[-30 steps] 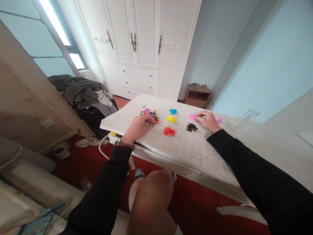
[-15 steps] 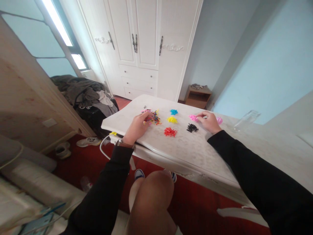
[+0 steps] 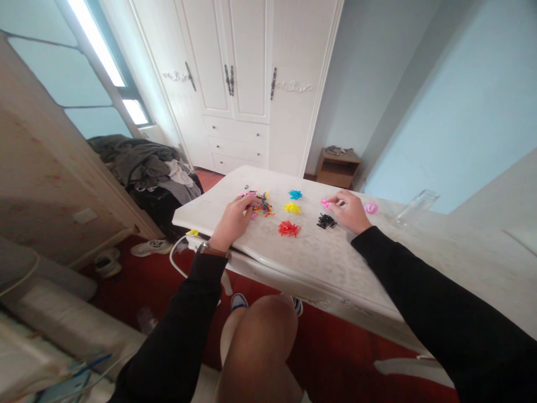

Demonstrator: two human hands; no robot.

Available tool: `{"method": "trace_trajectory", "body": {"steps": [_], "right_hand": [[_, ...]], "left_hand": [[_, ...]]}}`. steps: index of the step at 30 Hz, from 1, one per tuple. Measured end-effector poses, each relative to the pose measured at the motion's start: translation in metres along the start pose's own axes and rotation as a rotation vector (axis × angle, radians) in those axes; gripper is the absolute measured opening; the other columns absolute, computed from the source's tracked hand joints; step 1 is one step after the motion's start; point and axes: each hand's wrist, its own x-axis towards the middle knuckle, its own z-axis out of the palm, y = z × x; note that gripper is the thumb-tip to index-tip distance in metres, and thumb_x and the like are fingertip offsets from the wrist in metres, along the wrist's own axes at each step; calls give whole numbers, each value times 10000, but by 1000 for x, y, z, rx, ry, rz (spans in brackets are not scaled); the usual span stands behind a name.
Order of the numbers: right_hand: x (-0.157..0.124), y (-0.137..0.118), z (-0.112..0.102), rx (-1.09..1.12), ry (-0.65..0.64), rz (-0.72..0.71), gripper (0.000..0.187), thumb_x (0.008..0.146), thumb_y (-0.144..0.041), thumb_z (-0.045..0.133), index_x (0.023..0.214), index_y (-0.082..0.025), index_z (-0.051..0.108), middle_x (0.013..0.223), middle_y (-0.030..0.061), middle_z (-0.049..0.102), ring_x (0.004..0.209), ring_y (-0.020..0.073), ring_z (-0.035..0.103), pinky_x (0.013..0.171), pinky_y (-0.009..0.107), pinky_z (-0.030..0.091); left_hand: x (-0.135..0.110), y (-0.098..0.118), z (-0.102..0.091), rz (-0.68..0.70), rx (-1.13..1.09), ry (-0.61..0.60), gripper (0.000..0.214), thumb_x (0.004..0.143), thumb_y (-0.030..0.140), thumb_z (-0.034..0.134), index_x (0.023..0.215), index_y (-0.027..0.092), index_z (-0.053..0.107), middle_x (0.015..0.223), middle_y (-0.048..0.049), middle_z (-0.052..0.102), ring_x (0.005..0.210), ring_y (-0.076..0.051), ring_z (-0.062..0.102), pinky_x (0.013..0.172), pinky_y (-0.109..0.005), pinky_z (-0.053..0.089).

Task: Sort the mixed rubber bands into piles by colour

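My left hand (image 3: pixel 230 222) rests at the near edge of a heap of small mixed-colour pieces (image 3: pixel 264 205), its thumb and forefinger closed down among them. Whatever lies between those fingertips is too small to make out. Over a little pink pile (image 3: pixel 325 203), my right hand (image 3: pixel 349 210) is pinched, its fingertips touching the pile and covering part of it. Just below that hand lies a black pile (image 3: pixel 326 221). Between my hands are separate blue (image 3: pixel 295 194), yellow (image 3: pixel 292 207) and red piles (image 3: pixel 289 228) of slim little pieces.
The piles lie on a pale table (image 3: pixel 319 260). Right of my right hand are a pink loop-shaped item (image 3: pixel 371 207) and a clear glass vessel (image 3: pixel 417 207) on its side. A tiny dark loop (image 3: pixel 246 187) sits behind the mixed heap. A white cable (image 3: pixel 171 260) hangs at the left edge.
My right hand has moved slightly over the pink pile and now covers more of it. The left fingers have shifted a little within the mixed heap. The whole view has tilted slightly.
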Motion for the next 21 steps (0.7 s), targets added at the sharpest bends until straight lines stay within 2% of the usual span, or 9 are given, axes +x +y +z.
{"method": "trace_trajectory", "body": {"steps": [2,8,13,18,21], "right_hand": [[0,0,0,5,2,-3,106,772,-190,604,746,-203,706,815,54,678,774,203,606,716,334,494],[-1,0,0,18,-32,-38,111,799,-197,615,762,-205,720,830,63,688,829,227,629,739,355,497],[-2,-8,-3,-24,-52,-122,122,807,-171,603,765,-220,706,838,64,687,877,257,626,822,403,504],[-10,-40,-4,-109,-118,-286,136,864,-166,601,833,-226,719,867,78,684,912,280,610,876,433,486],[-9,-68,6,-157,-185,-358,121,910,-197,612,894,-226,729,908,80,703,924,274,614,891,425,476]], "left_hand": [[0,0,0,14,27,7,252,925,117,479,1022,189,701,1071,-84,771,1052,-226,692,962,-384,545],[-2,-3,2,-20,-47,28,183,885,162,578,1019,189,701,1050,-71,776,932,-197,713,902,-353,574],[-3,-5,2,-44,-94,16,175,861,187,619,1016,187,701,1016,-67,786,908,-198,730,889,-361,605],[-3,-2,1,-83,-222,18,242,845,191,655,1085,191,683,1002,-58,785,922,-192,740,896,-361,624],[-2,-1,0,-104,-262,40,210,827,187,678,1037,191,677,983,-52,779,912,-186,735,884,-356,625]]}}
